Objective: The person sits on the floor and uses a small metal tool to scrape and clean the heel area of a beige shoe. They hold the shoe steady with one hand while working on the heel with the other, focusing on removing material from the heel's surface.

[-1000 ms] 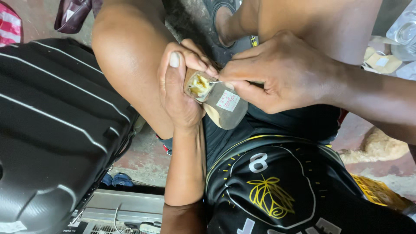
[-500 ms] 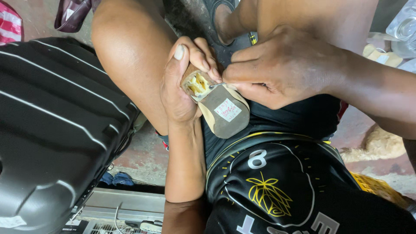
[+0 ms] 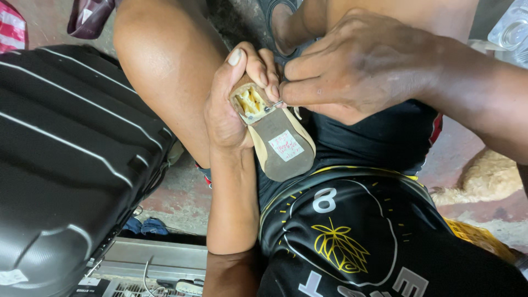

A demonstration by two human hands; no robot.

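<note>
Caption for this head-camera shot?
Left hand grips an upturned tan shoe while right hand presses a small nail at its heel.

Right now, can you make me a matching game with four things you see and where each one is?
Things:
1. tan shoe with a brown sole
2. black ribbed hard suitcase
3. left hand
4. right hand

Places:
A. far left of the picture
B. wrapped around the shoe's heel end
C. pinching a small metal piece at the heel
D. sole up, over the lap

Pairs: 1-D, 2-A, 3-B, 4-C
</note>
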